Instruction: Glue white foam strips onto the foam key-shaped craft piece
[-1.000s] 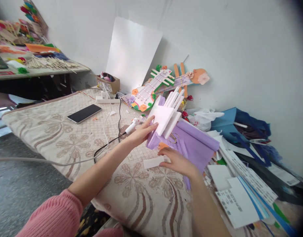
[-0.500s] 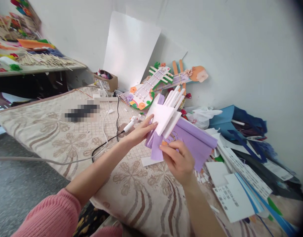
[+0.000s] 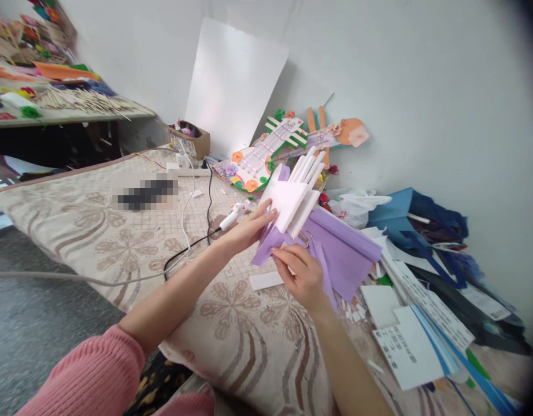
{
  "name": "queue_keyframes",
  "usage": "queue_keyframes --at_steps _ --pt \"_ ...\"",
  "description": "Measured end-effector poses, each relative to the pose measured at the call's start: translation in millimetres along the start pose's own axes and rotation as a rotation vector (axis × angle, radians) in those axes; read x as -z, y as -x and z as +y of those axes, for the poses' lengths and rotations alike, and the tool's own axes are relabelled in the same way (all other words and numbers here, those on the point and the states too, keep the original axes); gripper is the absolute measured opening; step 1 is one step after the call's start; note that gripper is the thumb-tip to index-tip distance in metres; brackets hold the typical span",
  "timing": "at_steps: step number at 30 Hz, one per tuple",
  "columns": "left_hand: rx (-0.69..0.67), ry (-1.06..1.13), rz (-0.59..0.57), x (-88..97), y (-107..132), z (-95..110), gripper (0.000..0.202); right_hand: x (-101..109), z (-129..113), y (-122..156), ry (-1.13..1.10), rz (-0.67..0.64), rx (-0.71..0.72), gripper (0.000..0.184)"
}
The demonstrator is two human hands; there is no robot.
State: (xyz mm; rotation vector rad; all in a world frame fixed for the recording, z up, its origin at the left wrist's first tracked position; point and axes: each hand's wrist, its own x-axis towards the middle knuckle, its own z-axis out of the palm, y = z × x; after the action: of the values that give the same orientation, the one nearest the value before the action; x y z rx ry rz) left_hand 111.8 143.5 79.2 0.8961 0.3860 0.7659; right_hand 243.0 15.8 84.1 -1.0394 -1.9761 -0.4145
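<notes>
Right hand (image 3: 303, 277) shifted left onto purple paper (image 3: 340, 251).

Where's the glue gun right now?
In the head view, the white glue gun lies on the patterned mat just left of the left hand, which holds white foam pieces; its black cord trails left.

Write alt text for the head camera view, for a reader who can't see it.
A person's left hand holds a bundle of white foam strips above a patterned beige mat, while the right hand pinches purple paper beneath it. A white glue gun and a craft guitar sit behind them.
</notes>
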Motion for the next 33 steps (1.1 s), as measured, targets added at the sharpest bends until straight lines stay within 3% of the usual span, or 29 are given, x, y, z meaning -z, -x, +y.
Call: queue_keyframes --at_steps 4,9,12,20,24,29,33 --pt "0.014 0.002 -0.004 -2.1 -0.5 5.6 0.093 1.7 -7.0 -0.6 -0.123 0.041 -0.098 0.023" --pt "0.039 0.028 0.001 -5.9 -3.7 11.8 0.088 -0.4 -6.7 2.9 -0.224 0.193 -0.502 0.008" --pt "0.045 0.028 0.017 -7.7 -3.8 14.8 0.085 -2.4 1.8 1.1 -0.383 0.176 -0.650 0.019" --pt "0.063 -0.092 0.002 -2.7 8.5 18.4 0.088 3.7 23.8 -14.9 -0.668 0.284 -0.792 0.030" --pt "0.066 -0.253 -0.079 3.4 14.1 16.2 0.093 10.3 30.2 -16.1 -0.943 0.293 -0.900 0.043" --pt "-0.042 -0.497 -0.216 9.3 14.4 9.4 0.104 24.8 22.7 -12.0 -1.075 0.258 -1.035 0.064" --pt "-0.156 -0.685 -0.255 11.1 12.9 7.9 0.102 35.2 7.6 -8.2 -1.041 0.224 -1.089 0.058"
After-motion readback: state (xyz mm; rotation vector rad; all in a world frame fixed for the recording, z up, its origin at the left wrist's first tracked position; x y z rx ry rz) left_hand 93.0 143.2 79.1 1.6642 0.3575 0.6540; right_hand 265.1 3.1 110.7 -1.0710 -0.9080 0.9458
